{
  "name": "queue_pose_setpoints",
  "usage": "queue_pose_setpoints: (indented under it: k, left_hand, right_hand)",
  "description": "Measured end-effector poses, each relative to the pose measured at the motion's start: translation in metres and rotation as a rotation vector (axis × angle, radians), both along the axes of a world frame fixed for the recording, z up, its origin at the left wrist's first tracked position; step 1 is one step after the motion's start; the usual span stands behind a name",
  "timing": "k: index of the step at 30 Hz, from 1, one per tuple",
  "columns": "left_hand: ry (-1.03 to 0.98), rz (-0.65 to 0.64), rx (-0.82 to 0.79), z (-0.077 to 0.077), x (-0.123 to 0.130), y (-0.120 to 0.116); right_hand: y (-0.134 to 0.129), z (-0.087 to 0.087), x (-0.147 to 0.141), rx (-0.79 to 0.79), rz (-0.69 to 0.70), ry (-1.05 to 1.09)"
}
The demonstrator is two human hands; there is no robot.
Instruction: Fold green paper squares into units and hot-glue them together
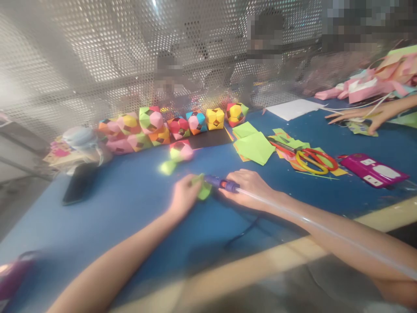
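Near the middle of the blue table, my left hand (185, 194) pinches a small green folded paper piece (204, 190). My right hand (248, 188) is closed around a purple hot glue gun (221, 182), its nozzle pointing left and touching or very close to the green paper. A long clear glue stick (304, 218) runs from the back of the gun over my right forearm. Just beyond my left hand lie a loose green paper piece (168, 167) and a partly built pink, red and green paper ball (181, 151), both blurred.
Finished paper balls (196, 121) line the back by a perforated metal screen (124, 52). Green paper sheets (254, 145), scissors (314, 161) and a purple packet (374, 169) lie to the right. A phone (78, 184) is at left. Another person's hand (374, 114) reaches in at right.
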State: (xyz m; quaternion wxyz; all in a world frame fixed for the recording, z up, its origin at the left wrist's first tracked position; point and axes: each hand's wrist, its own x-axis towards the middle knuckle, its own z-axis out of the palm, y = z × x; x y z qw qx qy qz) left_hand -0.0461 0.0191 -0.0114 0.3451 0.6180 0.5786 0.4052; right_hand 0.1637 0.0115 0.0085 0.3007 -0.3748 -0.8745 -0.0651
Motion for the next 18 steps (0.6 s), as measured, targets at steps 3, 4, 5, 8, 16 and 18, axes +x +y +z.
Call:
queue_pose_setpoints:
  k: [3,4,5,8,16,18]
  left_hand:
    - [-0.005,0.006,0.002,0.0004,0.0002,-0.0004]
    - [-0.006,0.005,0.001,0.0003,0.0001,-0.0005]
    - [-0.005,0.006,0.003,0.0001,0.0001,-0.0005]
    - [-0.001,0.012,0.009,-0.0006,-0.0001,-0.0004]
    - [0.078,0.026,0.038,0.0025,0.0008,-0.0022]
    - [0.128,0.025,0.063,0.0031,0.0007,-0.003]
  right_hand:
    - [0.0001,0.0005,0.0002,-0.016,-0.024,-0.02]
    - [0.0001,0.0008,0.0004,-0.022,-0.034,-0.028]
    - [0.0,0.0012,0.0006,-0.027,-0.042,-0.034]
    - [-0.0007,0.0029,0.0016,-0.03,-0.047,-0.036]
    - [-0.0023,0.0064,0.0007,-0.015,-0.022,0.03]
    - [-0.0023,0.0063,0.0,-0.013,-0.011,0.054]
